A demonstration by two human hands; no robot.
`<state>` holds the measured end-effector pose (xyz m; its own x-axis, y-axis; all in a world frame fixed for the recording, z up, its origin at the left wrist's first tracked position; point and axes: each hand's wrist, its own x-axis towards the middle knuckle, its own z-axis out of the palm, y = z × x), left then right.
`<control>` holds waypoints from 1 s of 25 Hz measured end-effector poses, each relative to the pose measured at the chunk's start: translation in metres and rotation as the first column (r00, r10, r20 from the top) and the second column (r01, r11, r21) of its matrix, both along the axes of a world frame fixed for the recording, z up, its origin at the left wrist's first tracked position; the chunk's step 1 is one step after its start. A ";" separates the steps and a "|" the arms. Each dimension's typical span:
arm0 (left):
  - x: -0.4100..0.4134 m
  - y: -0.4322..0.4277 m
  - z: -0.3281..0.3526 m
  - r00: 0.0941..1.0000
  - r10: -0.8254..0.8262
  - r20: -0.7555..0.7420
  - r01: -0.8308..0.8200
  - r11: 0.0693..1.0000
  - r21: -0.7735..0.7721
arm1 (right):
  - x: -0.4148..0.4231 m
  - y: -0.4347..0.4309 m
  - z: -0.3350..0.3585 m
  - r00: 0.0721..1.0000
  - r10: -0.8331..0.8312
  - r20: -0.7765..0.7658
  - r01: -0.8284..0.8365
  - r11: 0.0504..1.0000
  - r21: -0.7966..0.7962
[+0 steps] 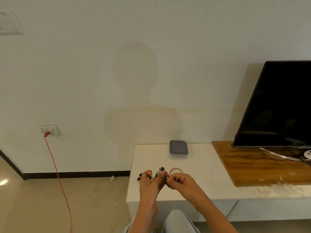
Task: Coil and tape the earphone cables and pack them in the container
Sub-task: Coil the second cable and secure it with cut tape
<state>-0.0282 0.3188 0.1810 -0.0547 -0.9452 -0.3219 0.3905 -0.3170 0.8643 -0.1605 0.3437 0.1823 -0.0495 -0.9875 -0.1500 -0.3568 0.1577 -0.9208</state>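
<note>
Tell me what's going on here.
A person sits at a white table, working on black earphones with both hands. The left hand grips the bunched cable and the right hand pinches part of it, just above the tabletop. A tape roll lies on the table right behind the hands, untouched. The grey container sits farther back near the wall with its lid on.

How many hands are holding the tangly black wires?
2. The left hand grips the thin black earphone cables over the white table; the right hand pinches them beside it.
</note>
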 end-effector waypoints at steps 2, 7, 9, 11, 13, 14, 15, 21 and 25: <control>0.001 -0.003 -0.006 1.000 -0.004 -0.025 0.004 1.000 0.009 | 0.004 -0.003 -0.010 0.991 0.014 -0.130 -0.022 0.998 -0.055; 0.002 -0.017 -0.016 0.989 0.022 -0.148 -0.005 0.994 0.111 | 0.011 -0.005 -0.024 0.979 -0.145 -0.140 0.113 0.970 -0.215; 0.005 -0.026 -0.018 0.982 0.016 -0.186 0.008 0.992 0.125 | 0.010 -0.007 -0.031 0.966 -0.255 0.045 0.259 0.948 -0.188; 0.006 -0.038 -0.024 0.981 -0.003 -0.196 0.030 0.991 0.133 | 0.007 -0.016 -0.038 0.875 -0.389 0.287 0.411 0.911 -0.020; 0.005 -0.049 -0.031 0.983 -0.039 -0.181 0.066 0.987 0.144 | 0.002 -0.030 -0.043 0.708 -0.446 0.548 0.383 0.894 0.233; 0.005 -0.053 -0.035 0.984 -0.063 -0.169 0.088 0.985 0.148 | -0.002 -0.036 -0.044 0.652 -0.454 0.607 0.335 0.891 0.307; 0.004 -0.057 -0.039 0.985 -0.084 -0.149 0.106 0.983 0.151 | -0.006 -0.042 -0.047 0.649 -0.442 0.619 0.299 0.896 0.327; 0.001 -0.098 -0.093 0.998 -0.008 -0.070 0.024 0.973 0.231 | -0.015 -0.094 -0.090 0.752 -0.436 0.494 0.340 0.899 0.275; -0.010 -0.144 -0.136 0.994 0.005 0.109 -0.041 0.944 0.327 | -0.016 -0.135 -0.150 0.756 -0.499 0.423 0.401 0.865 0.303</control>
<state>-0.0379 0.1743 0.0445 0.0165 -0.7863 -0.6176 0.3138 -0.5824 0.7499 -0.1764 0.2083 0.0321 -0.3556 -0.8204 -0.4478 0.2692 0.3688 -0.8896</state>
